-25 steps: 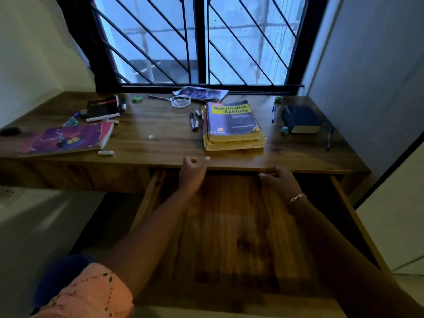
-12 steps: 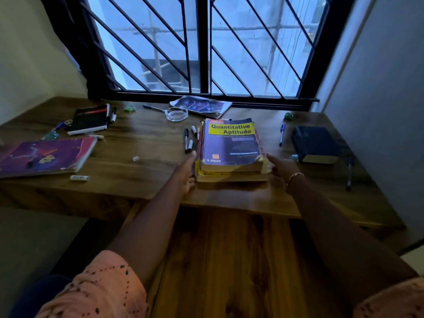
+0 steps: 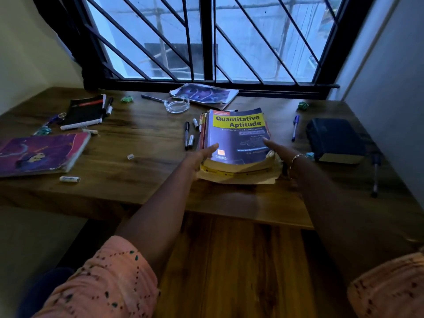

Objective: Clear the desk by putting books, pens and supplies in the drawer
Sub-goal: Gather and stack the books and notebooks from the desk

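**Both Hands Clasped the Book Stack**

The left hand (image 3: 199,159) and the right hand (image 3: 278,153) gripped the stack of books (image 3: 238,138) from either side. Each thumb lay on the top cover, and the other fingers curled out of sight at the edges. The stack was over the desk (image 3: 137,184), between the two hands. Whether it had been lifted clear could not be told. The pulled-out drawer (image 3: 241,260) lay beneath both forearms.

The top cover bore a yellow panel reading "Quantitative Aptitude". Beside the left thumb, an orange square sat above a word that looked like "CHAND". The smaller lines were too blurred to read. A thick yellow book (image 3: 238,176) formed the bottom of the stack. A bracelet (image 3: 297,157) circled the right wrist.

Just beyond the left hand, two markers (image 3: 188,137) lay side by side near the stack's spine. Past them stood a glass ashtray (image 3: 177,104), with a pen (image 3: 151,98) to its left and a printed magazine (image 3: 204,95) behind it under the window (image 3: 206,42).

Well left of the left hand lay a black notebook (image 3: 85,111), a purple book (image 3: 39,152), a white tube (image 3: 70,179) and a small white cap (image 3: 130,156).

Right of the right hand lay a blue pen (image 3: 295,127). Past it was a dark book (image 3: 335,138), and another pen (image 3: 375,177) lay near the desk's right edge. Nothing lay between the hands and the drawer.
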Tool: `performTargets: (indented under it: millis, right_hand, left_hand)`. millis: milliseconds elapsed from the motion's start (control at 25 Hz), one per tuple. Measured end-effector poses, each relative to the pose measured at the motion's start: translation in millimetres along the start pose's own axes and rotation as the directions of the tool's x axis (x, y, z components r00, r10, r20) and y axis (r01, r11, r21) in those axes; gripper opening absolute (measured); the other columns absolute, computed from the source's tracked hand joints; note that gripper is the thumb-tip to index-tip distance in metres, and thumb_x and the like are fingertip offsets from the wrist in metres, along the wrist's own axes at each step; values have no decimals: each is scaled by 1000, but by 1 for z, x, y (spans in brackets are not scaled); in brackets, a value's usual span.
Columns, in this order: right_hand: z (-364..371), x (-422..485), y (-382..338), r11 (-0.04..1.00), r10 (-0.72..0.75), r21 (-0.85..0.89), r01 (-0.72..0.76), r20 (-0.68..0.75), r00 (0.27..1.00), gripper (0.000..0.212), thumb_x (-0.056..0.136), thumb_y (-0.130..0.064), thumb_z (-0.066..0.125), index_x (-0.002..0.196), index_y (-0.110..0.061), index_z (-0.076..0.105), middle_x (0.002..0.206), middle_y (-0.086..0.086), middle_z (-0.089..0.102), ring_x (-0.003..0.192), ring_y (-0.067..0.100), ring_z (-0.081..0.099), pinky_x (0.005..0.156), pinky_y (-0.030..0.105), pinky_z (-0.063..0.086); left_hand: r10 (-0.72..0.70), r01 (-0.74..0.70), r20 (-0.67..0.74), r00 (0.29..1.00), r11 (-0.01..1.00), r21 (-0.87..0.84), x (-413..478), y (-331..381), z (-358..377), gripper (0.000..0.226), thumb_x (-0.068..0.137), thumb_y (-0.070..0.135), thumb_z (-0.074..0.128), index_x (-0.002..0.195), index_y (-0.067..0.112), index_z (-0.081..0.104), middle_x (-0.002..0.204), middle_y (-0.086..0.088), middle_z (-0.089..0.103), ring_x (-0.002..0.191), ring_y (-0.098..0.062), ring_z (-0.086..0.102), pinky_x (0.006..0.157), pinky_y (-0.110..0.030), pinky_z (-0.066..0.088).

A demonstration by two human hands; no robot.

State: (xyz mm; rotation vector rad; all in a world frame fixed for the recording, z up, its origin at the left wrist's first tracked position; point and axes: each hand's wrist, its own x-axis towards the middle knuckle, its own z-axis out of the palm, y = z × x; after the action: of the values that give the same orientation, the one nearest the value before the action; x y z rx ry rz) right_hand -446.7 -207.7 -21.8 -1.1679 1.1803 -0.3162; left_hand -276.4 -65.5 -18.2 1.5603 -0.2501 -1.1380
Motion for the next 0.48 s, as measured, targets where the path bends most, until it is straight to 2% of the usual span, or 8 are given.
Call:
performTargets:
  millis: [80,160,240,320,400,480]
  right_hand:
    - [1,-1,0,998,48,-37,-46,41,998,62,72,-50,69,119,-13,54,124,12,52,88,24,58,63,31,49]
    - [-1,0,3,997,75,-35,-73,59,995,62,71,-43,72,120,-10,53,115,12,60,87,25,61,66,33,53]
    - [-3,-8,3,998,52,19,-54,99,994,50,77,-36,68,117,-9,54,96,11,68,76,24,65,63,32,55]
    - [-6,-21,7,991,-15,136,-9,175,984,29,84,-26,61,106,-8,58,74,8,72,61,22,68,53,28,56]
    - [-9,-36,15,957,-92,290,22,231,969,29,80,-18,60,107,-8,57,77,10,73,64,22,70,57,33,59]
    - [-9,-56,23,927,-151,372,46,259,954,36,77,-18,59,112,-10,57,88,11,72,74,25,70,71,40,57]
  left_hand:
    - [31,-31,-36,999,999,8,5,-3,1,57,74,30,75,121,3,56,138,-13,48,115,-30,52,95,-40,42]
    - [103,-103,-121,987,995,7,7,-7,1,51,76,23,72,119,1,57,132,-12,50,118,-28,47,94,-38,35]
    - [155,-161,-161,975,987,-29,4,-10,0,31,78,18,70,104,2,64,106,-8,60,105,-25,52,93,-37,35]
    - [196,-207,-110,975,973,-103,-5,-16,-3,17,77,15,70,89,5,68,89,-8,64,93,-27,58,98,-47,42]
    - [232,-240,-68,970,959,-150,-16,-20,-7,25,69,18,74,89,4,69,92,-16,66,93,-32,60,99,-58,43]
    - [274,-276,-35,961,950,-147,-31,-22,-12,31,66,20,75,92,3,69,92,-16,65,91,-31,59,95,-54,44]
